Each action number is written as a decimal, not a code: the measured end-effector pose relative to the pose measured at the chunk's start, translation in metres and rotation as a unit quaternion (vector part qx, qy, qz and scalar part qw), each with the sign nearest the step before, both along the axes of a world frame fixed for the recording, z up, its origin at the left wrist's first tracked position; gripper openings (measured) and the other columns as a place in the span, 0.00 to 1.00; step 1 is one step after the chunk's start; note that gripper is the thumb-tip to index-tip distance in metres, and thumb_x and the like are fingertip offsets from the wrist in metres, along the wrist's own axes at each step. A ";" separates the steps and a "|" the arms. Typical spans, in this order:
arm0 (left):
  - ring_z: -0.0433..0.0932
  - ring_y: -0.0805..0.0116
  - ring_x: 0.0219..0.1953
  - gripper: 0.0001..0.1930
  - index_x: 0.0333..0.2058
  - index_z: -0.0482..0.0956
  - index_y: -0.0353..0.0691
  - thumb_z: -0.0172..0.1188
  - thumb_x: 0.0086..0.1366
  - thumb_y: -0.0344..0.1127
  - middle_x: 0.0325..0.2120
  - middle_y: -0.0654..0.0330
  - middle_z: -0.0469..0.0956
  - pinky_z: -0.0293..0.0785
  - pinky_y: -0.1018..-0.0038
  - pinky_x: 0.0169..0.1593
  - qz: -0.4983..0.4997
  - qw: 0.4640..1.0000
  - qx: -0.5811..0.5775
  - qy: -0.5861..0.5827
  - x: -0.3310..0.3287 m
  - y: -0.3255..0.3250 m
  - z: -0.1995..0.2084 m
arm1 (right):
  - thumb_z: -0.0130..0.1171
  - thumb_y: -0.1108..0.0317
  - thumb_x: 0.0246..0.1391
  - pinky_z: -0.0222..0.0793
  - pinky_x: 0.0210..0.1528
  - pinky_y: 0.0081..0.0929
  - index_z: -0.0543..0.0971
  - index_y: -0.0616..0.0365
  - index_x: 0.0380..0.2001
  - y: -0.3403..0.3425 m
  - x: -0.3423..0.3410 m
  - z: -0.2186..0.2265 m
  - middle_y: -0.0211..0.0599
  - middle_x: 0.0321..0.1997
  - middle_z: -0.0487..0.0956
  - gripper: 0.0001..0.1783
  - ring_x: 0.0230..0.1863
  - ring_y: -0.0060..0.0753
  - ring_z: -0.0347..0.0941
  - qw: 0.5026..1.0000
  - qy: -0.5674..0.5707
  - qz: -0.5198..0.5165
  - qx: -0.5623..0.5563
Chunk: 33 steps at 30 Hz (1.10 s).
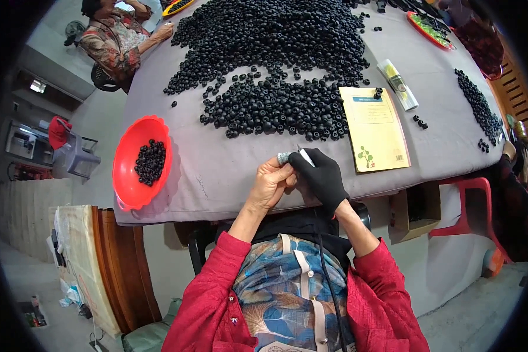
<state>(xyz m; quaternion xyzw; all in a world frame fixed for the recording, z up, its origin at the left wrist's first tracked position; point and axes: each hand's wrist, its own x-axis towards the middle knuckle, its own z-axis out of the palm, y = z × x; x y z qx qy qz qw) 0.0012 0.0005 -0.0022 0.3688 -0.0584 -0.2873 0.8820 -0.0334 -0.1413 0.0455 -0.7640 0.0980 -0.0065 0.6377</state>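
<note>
- red jacket (pixel 381 293) over patterned shirt (pixel 264 296)
- red bowl (pixel 125 161) holding dark bead-like pieces (pixel 151 164)
- bare left hand (pixel 268 185), fingers pinched closed, contents hidden
- main heap (pixel 270 47) of pieces on counter (pixel 229 170), beyond both hands
- gloved right hand (pixel 324 179), fingers gripping white tool (pixel 306 156)
- yellow booklet (pixel 376 132)

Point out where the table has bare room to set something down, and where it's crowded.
Free: the cloth between the red bowl and the nearer bead pile, and between the white packet and the right-hand bead strip. Crowded: the far middle, under the big bead pile.
</note>
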 end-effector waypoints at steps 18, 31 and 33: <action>0.64 0.84 0.18 0.11 0.40 0.77 0.34 0.58 0.56 0.25 0.19 0.69 0.72 0.59 0.86 0.21 0.435 0.734 0.495 -0.164 0.024 0.209 0.080 | 0.60 0.61 0.47 0.69 0.35 0.26 0.75 0.58 0.40 0.000 -0.007 -0.016 0.42 0.32 0.79 0.17 0.31 0.29 0.76 0.998 -0.041 -0.047 -0.031; 0.71 0.62 0.22 0.11 0.34 0.77 0.34 0.61 0.49 0.26 0.22 0.56 0.70 0.67 0.71 0.26 0.259 0.663 0.560 -0.425 0.054 0.030 0.036 | 0.60 0.60 0.48 0.70 0.34 0.26 0.75 0.59 0.39 0.002 -0.009 -0.016 0.42 0.29 0.79 0.18 0.31 0.27 0.76 0.995 -0.074 -0.046 -0.042; 0.72 0.60 0.23 0.12 0.35 0.76 0.35 0.62 0.49 0.27 0.24 0.55 0.70 0.69 0.68 0.28 0.241 0.658 0.573 -0.425 0.059 0.015 0.034 | 0.60 0.60 0.48 0.69 0.34 0.26 0.75 0.61 0.39 0.001 -0.009 -0.016 0.42 0.30 0.79 0.18 0.31 0.27 0.76 0.998 -0.031 -0.055 -0.003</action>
